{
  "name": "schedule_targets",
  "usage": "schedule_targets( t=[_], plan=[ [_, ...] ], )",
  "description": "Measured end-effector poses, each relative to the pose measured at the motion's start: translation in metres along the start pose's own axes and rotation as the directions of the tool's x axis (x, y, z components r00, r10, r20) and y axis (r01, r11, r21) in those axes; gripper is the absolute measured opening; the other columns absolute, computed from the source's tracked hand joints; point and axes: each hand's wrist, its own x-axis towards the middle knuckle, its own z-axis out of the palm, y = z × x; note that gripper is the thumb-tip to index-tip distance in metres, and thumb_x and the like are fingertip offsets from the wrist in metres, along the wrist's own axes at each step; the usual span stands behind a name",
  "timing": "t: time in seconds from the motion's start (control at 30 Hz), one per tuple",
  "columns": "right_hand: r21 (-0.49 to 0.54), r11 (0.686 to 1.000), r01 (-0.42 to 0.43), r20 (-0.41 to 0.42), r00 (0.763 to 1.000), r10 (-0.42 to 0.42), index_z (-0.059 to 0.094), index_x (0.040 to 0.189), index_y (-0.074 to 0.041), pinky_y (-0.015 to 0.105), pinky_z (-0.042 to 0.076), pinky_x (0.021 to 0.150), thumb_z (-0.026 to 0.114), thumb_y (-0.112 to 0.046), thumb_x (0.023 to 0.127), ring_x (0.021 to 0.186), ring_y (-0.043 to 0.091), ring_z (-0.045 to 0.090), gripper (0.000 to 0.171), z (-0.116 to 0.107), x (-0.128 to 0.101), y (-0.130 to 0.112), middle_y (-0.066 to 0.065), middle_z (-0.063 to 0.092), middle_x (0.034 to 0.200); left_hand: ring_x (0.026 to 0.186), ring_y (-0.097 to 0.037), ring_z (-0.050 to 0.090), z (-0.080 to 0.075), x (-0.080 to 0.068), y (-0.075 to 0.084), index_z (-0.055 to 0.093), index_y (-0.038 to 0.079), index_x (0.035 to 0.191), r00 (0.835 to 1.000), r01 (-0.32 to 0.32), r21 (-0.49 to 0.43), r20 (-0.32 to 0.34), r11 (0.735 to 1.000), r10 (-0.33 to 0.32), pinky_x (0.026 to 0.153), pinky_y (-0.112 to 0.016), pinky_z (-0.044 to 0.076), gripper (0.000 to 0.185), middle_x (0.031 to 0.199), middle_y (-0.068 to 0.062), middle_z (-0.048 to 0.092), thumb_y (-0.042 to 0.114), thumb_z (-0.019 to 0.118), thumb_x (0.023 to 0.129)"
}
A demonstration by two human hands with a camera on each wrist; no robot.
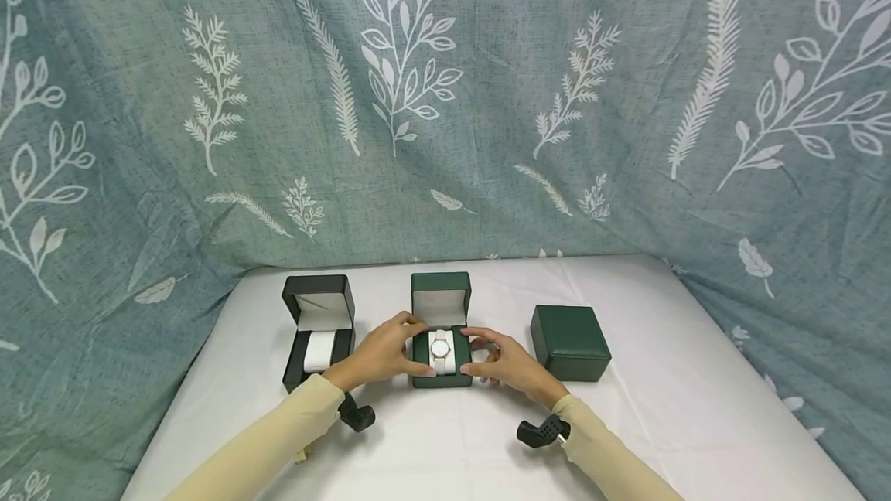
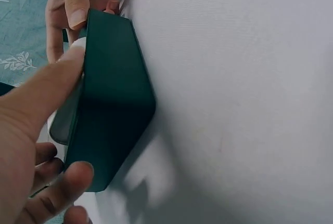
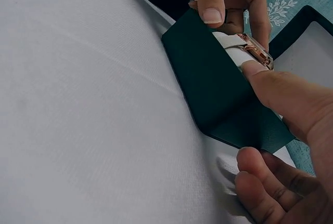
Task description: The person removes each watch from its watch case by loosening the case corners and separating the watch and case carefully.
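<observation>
Both hands on the open green watch box (image 1: 442, 369), middle of three on the white table (image 1: 626, 424). Left hand (image 1: 379, 354) has its fingers curled round the box's left wall, thumb tip lying on the rim by the cushion, fingertips wrapping the near lower edge in the left wrist view. Right hand (image 1: 506, 364) mirrors it on the right wall: thumb over the rim touching the white strap, fingers curled below the base. Neither hand is spread wide; both grip the box.

The white watch (image 1: 440, 347) sits between the two thumbs, on its cushion inside the box, rose-gold case showing in the right wrist view. Lid (image 1: 440, 300) stands upright just beyond the fingertips.

Outside the left hand: black box (image 1: 318, 327), open, white cushion inside. Outside the right hand: closed green box (image 1: 571, 342), apart from the fingers.

Step looks like steadying the box with the watch seated. Next move probably calls for one hand to hold the base while the other goes to the lid or watch; thumbs must clear the rim first.
</observation>
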Motion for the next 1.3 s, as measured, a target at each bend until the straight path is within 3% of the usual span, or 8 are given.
schedule_targets(
  t=[0.1,0.23,0.33,0.43,0.63,0.87,1.1,1.3],
  plan=[
    [-0.001,1.000,-0.010,-0.012,1.000,0.010,0.054,0.150,-0.027,0.034,0.053,0.063,0.085,-0.032,0.087,0.075,0.023,0.062,0.071,-0.001,-0.001,0.001,0.013,0.058,0.134,0.071,-0.004,0.057,0.000,0.002,0.002,0.060,0.008,0.144,1.000,0.011,0.016,0.011,1.000,-0.012,0.067,-0.028,0.049,0.083,0.138,-0.006,0.056,0.055,0.085,0.080],
    [0.003,1.000,-0.018,-0.019,1.000,0.018,0.054,0.149,-0.029,0.035,0.053,0.064,0.086,-0.033,0.086,0.076,0.022,0.062,0.071,0.000,-0.002,0.000,0.012,0.058,0.133,0.095,-0.017,0.065,-0.001,0.003,0.005,0.061,0.009,0.144,1.000,0.016,0.043,0.015,0.999,-0.016,0.079,-0.038,0.054,0.083,0.138,-0.007,0.056,0.055,0.085,0.080],
    [0.007,1.000,-0.013,-0.017,1.000,0.013,0.054,0.150,-0.028,0.034,0.053,0.064,0.085,-0.032,0.087,0.075,0.021,0.061,0.071,0.001,-0.002,-0.001,0.012,0.058,0.132,0.114,-0.025,0.062,-0.002,0.003,0.005,0.062,0.010,0.143,1.000,0.014,0.060,0.009,0.998,-0.014,0.090,-0.045,0.053,0.082,0.137,-0.007,0.057,0.055,0.086,0.079],
    [0.011,1.000,-0.004,-0.015,1.000,0.004,0.053,0.151,-0.026,0.034,0.053,0.064,0.085,-0.032,0.088,0.075,0.020,0.060,0.071,0.002,0.000,-0.003,0.012,0.058,0.132,0.118,-0.027,0.061,-0.003,0.004,0.006,0.063,0.010,0.142,1.000,0.012,0.081,-0.001,0.997,-0.012,0.093,-0.046,0.052,0.080,0.136,-0.006,0.059,0.054,0.086,0.079],
    [0.007,1.000,-0.001,-0.015,1.000,0.002,0.054,0.150,-0.027,0.034,0.054,0.065,0.085,-0.033,0.088,0.075,0.019,0.060,0.070,0.001,0.001,0.001,0.011,0.059,0.130,0.109,-0.024,0.064,-0.001,0.005,0.010,0.064,0.007,0.140,1.000,0.013,0.130,0.006,0.991,-0.014,0.085,-0.042,0.055,0.081,0.132,-0.005,0.059,0.057,0.085,0.080],
    [0.009,1.000,0.007,-0.025,1.000,-0.007,0.055,0.148,-0.029,0.036,0.053,0.065,0.085,-0.035,0.087,0.074,0.021,0.057,0.069,0.000,-0.002,0.005,0.010,0.060,0.128,0.100,-0.021,0.065,-0.002,0.009,0.017,0.065,0.004,0.139,0.998,-0.012,0.222,0.063,0.975,-0.002,0.080,-0.039,0.055,0.079,0.131,-0.007,0.056,0.058,0.081,0.083],
    [0.021,1.000,0.009,-0.022,1.000,-0.009,0.056,0.148,-0.028,0.035,0.053,0.064,0.085,-0.033,0.087,0.074,0.021,0.058,0.068,0.002,0.001,0.004,0.012,0.060,0.128,0.076,-0.018,0.060,-0.009,0.014,0.025,0.067,0.007,0.136,0.990,0.001,0.289,0.132,0.957,-0.040,0.072,-0.036,0.053,0.075,0.132,-0.011,0.054,0.057,0.083,0.081],
    [0.018,1.000,0.002,-0.036,0.999,-0.001,0.055,0.148,-0.028,0.035,0.052,0.063,0.085,-0.034,0.087,0.075,0.022,0.060,0.068,0.001,-0.002,0.006,0.012,0.059,0.131,0.078,-0.018,0.060,-0.008,0.021,0.029,0.067,0.009,0.134,0.986,0.018,0.304,0.150,0.952,-0.067,0.073,-0.037,0.054,0.074,0.134,-0.012,0.054,0.056,0.085,0.079]
  ],
)
